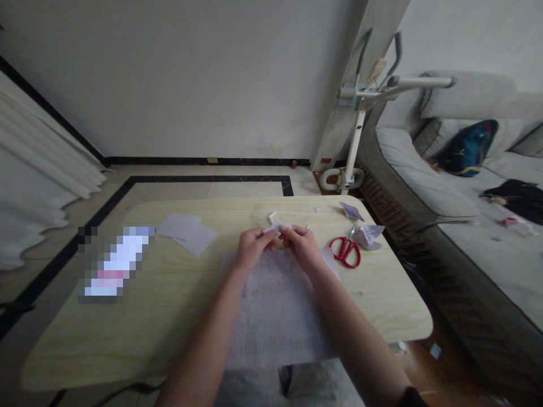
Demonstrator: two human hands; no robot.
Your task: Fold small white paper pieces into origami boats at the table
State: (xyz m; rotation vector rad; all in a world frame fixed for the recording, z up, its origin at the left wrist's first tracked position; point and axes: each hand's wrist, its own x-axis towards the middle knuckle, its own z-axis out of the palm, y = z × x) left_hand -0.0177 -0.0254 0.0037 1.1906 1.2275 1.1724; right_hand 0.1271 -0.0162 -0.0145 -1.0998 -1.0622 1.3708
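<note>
My left hand (251,246) and right hand (302,244) pinched a small folded paper piece (276,227) between fingertips, above the table (178,294). It seemed light, thin, easily creased; edges looked the best hold.

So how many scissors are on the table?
1. The red-handled scissors lie on the table, just right of the right hand, beside a crumpled paper piece. Another pair could be hidden under the papers, but none shows.
</note>
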